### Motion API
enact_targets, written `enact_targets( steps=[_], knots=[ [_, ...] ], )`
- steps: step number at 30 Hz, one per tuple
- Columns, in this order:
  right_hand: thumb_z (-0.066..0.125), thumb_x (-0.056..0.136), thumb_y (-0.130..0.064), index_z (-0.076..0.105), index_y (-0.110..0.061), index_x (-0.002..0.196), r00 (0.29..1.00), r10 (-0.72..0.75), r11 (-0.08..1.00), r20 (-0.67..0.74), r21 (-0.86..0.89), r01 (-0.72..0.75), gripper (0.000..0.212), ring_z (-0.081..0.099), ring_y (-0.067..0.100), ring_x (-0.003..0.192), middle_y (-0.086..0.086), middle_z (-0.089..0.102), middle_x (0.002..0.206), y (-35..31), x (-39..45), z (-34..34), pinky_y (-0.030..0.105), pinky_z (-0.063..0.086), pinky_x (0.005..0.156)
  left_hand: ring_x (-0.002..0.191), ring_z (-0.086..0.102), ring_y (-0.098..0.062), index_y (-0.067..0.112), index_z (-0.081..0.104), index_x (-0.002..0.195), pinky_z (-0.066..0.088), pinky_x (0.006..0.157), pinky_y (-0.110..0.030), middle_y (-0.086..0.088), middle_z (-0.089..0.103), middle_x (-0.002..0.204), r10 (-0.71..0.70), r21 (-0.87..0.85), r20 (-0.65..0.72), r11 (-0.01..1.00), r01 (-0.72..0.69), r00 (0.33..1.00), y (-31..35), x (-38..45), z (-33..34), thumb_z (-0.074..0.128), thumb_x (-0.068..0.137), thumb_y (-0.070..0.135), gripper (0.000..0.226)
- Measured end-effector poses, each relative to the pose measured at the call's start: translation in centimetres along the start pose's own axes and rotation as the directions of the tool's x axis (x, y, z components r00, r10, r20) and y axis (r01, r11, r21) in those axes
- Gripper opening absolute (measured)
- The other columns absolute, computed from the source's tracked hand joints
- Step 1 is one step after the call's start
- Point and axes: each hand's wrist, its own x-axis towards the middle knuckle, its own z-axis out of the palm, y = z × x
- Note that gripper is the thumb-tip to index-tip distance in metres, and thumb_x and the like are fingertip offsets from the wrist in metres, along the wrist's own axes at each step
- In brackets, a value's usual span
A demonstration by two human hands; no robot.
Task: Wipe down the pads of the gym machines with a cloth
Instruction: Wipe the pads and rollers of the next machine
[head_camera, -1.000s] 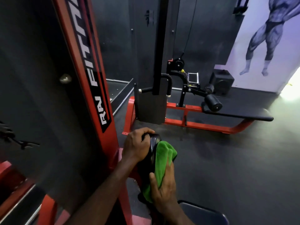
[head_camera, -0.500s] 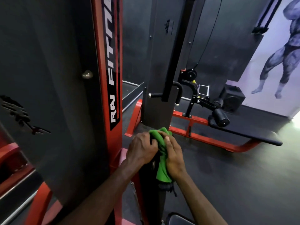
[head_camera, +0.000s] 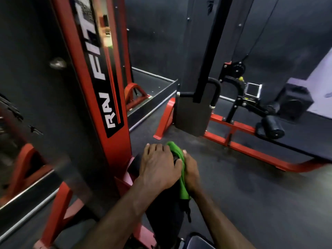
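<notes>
A black upright pad [head_camera: 165,211] of the red machine stands right in front of me, its top mostly covered by my hands. My left hand [head_camera: 159,165] lies over the top of the pad, fingers spread and bent over it. My right hand [head_camera: 191,170] grips a green cloth [head_camera: 180,169] and presses it against the pad's right side. The cloth runs from the pad's top edge down between my two hands.
A red machine column [head_camera: 100,90] with white lettering rises close on the left beside a mirrored wall. Ahead stands a dark weight stack [head_camera: 193,108] on a red frame, with a roller pad [head_camera: 274,127] and a long black bench [head_camera: 305,139]. A dark seat [head_camera: 197,242] shows at the bottom edge.
My left hand has shifted from gripping the pad's left side onto its top. My right hand and the cloth have moved up from the pad's lower side. The view has swung left and closer.
</notes>
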Motion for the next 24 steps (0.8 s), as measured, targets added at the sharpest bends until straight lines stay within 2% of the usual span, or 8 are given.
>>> enact_targets(
  steps=[4, 7, 9, 12, 14, 16, 19, 24],
  knots=[
    [0.048, 0.108, -0.036, 0.077, -0.012, 0.09, 0.985, 0.13, 0.991, 0.117, -0.049, -0.125, 0.041, 0.068, 0.01, 0.084, 0.006, 0.078, 0.088, 2.4, 0.6, -0.8, 0.041, 0.054, 0.09, 0.123, 0.051, -0.029, 0.014, 0.057, 0.118, 0.034, 0.109, -0.041, -0.01, 0.062, 0.127, -0.062, 0.112, -0.017, 0.992, 0.064, 0.998, 1.2, 0.7, -0.1, 0.045, 0.094, 0.062, 0.055],
    [0.048, 0.107, -0.011, 0.075, -0.02, 0.088, 0.992, 0.039, 0.971, 0.124, 0.231, -0.067, 0.035, 0.07, -0.007, 0.085, -0.013, 0.078, 0.081, 1.6, 2.6, -0.3, 0.018, 0.055, 0.083, 0.119, 0.053, -0.028, 0.018, 0.059, 0.118, 0.038, 0.104, -0.04, -0.007, 0.065, 0.123, -0.096, 0.173, -0.022, 0.98, 0.098, 0.995, 1.8, 1.4, -0.5, 0.047, 0.091, 0.064, 0.055],
    [0.048, 0.106, -0.025, 0.079, -0.019, 0.101, 0.982, -0.074, 0.971, 0.174, 0.236, 0.031, 0.033, 0.07, 0.007, 0.097, -0.002, 0.079, 0.099, 3.6, 3.2, -0.3, 0.03, 0.056, 0.091, 0.117, 0.055, -0.028, 0.019, 0.06, 0.116, 0.04, 0.1, -0.04, -0.007, 0.067, 0.12, -0.127, 0.246, -0.002, 0.962, 0.123, 0.992, 2.4, 1.9, -0.2, 0.046, 0.089, 0.066, 0.056],
    [0.052, 0.099, -0.048, 0.076, -0.002, 0.099, 0.967, 0.049, 0.976, 0.251, 0.192, -0.1, 0.052, 0.061, -0.003, 0.083, 0.021, 0.075, 0.097, 12.9, 3.0, -1.2, 0.027, 0.054, 0.087, 0.111, 0.059, -0.028, 0.022, 0.061, 0.102, 0.042, 0.095, -0.039, -0.005, 0.07, 0.111, -0.159, 0.34, -0.002, 0.928, 0.15, 0.987, 2.9, 2.1, 0.2, 0.044, 0.088, 0.07, 0.053],
    [0.064, 0.088, -0.069, 0.078, -0.006, 0.089, 0.92, 0.239, 0.942, 0.311, 0.154, -0.297, 0.064, 0.061, 0.004, 0.087, 0.016, 0.076, 0.093, 16.5, 2.7, -1.5, 0.045, 0.054, 0.099, 0.107, 0.061, -0.025, 0.025, 0.063, 0.098, 0.042, 0.094, -0.038, -0.002, 0.071, 0.105, -0.164, 0.357, -0.019, 0.92, 0.16, 0.986, 2.7, 2.2, 0.3, 0.045, 0.084, 0.072, 0.053],
    [0.069, 0.087, -0.067, 0.083, -0.023, 0.085, 0.893, 0.276, 0.919, 0.354, 0.175, -0.354, 0.046, 0.066, 0.007, 0.094, -0.005, 0.078, 0.092, 16.5, 2.8, -1.0, 0.06, 0.046, 0.107, 0.102, 0.062, -0.024, 0.028, 0.066, 0.099, 0.042, 0.092, -0.037, 0.0, 0.072, 0.101, -0.17, 0.364, -0.028, 0.916, 0.169, 0.985, 2.8, 2.5, 0.6, 0.046, 0.081, 0.074, 0.054],
    [0.063, 0.092, -0.051, 0.08, -0.049, 0.092, 0.923, 0.165, 0.923, 0.347, 0.275, -0.268, 0.017, 0.067, 0.0, 0.1, -0.019, 0.077, 0.096, 11.8, 3.6, 0.0, 0.04, 0.05, 0.107, 0.098, 0.063, -0.023, 0.029, 0.067, 0.096, 0.043, 0.088, -0.036, 0.001, 0.072, 0.097, -0.195, 0.385, -0.033, 0.903, 0.192, 0.98, 3.0, 2.7, 0.5, 0.047, 0.079, 0.074, 0.052],
    [0.054, 0.092, -0.057, 0.078, -0.034, 0.086, 0.896, 0.203, 0.921, 0.395, 0.235, -0.312, 0.033, 0.06, 0.01, 0.088, -0.013, 0.07, 0.087, 15.9, 3.2, -1.5, 0.041, 0.048, 0.09, 0.104, 0.063, -0.026, 0.028, 0.067, 0.11, 0.043, 0.087, -0.035, -0.002, 0.069, 0.109, -0.142, 0.573, 0.084, 0.816, 0.069, 0.986, 5.5, 3.8, 1.7, 0.049, 0.09, 0.065, 0.046]
  ],
)
